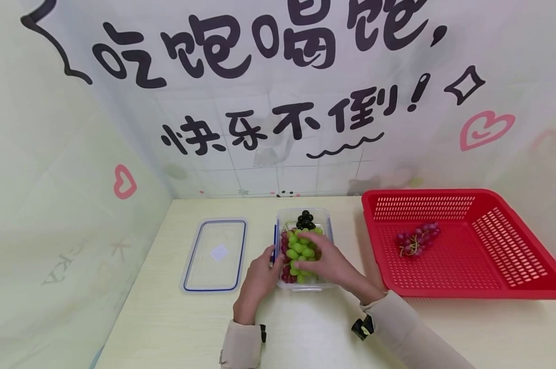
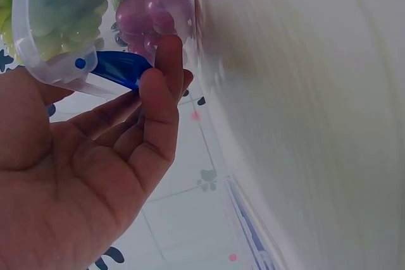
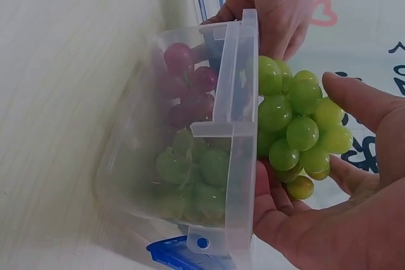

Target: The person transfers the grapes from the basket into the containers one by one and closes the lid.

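Note:
A clear plastic container point(image 1: 326, 211) with blue side latches stands mid-table, filled with grapes. Black grapes point(image 1: 305, 220) lie at its far end and red grapes point(image 1: 285, 277) along its left side. Green grapes point(image 3: 302, 132) heap above the rim. My left hand point(image 1: 261, 274) grips the container's left wall; in the left wrist view its fingertips touch a blue latch point(image 2: 120, 67). My right hand point(image 1: 331, 261) reaches over the rim, its fingers curled round the green grape bunch. In the right wrist view a small gap shows between thumb and grapes.
Left of the container lies a clear lid point(image 1: 199, 261) with a blue seal, flat on the table point(image 1: 153, 318). A red perforated basket point(image 1: 481, 277) stands at the right, holding one bunch of red grapes point(image 1: 418, 239). A printed sheet point(image 1: 269, 169) hangs behind.

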The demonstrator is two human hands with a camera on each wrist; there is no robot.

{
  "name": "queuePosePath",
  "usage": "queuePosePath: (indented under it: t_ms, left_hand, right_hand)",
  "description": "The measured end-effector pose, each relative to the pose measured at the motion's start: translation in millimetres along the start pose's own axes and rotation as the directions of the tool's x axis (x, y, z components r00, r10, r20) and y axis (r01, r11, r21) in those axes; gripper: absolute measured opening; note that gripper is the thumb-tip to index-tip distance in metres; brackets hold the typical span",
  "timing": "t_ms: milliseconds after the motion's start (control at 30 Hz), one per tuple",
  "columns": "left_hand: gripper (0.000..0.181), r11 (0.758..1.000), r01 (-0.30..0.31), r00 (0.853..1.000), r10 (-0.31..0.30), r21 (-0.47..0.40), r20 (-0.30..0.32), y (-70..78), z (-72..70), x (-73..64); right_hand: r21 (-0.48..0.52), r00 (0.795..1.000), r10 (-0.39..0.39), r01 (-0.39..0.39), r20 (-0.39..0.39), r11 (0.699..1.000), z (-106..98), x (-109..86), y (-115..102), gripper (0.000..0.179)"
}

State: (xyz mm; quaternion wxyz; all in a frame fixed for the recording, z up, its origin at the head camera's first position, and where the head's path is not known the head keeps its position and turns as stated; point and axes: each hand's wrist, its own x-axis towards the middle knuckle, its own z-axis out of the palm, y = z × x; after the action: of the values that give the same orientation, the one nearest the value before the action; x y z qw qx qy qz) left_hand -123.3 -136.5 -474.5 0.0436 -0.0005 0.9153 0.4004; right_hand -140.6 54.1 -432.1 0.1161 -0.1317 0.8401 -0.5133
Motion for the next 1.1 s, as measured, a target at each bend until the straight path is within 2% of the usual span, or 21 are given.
queuePosePath:
  t_ms: [333,567,1100]
  left_hand:
    - [0.054,1.0,-0.017,1.0,0.017,0.001,-0.004,-1.5,0.6,0.5]
    - [0.054,1.0,-0.015,1.0,0.015,0.003,-0.001,-0.2,-0.6,-0.1]
    - [0.055,1.0,0.006,1.0,-0.006,-0.003,0.006,1.2,-0.5,-0.6]
  right_hand:
    - [-0.022,1.0,0.023,-0.024,-0.015,0.999,-1.1,0.5,2.1,0.071]
    - [-0.028,0.998,0.042,-0.043,-0.041,0.999,-3.8,0.6,3.5,0.065]
    - [-0.016,0.997,0.073,-0.074,-0.033,0.997,-12.1,-1.2,-2.4,0.059]
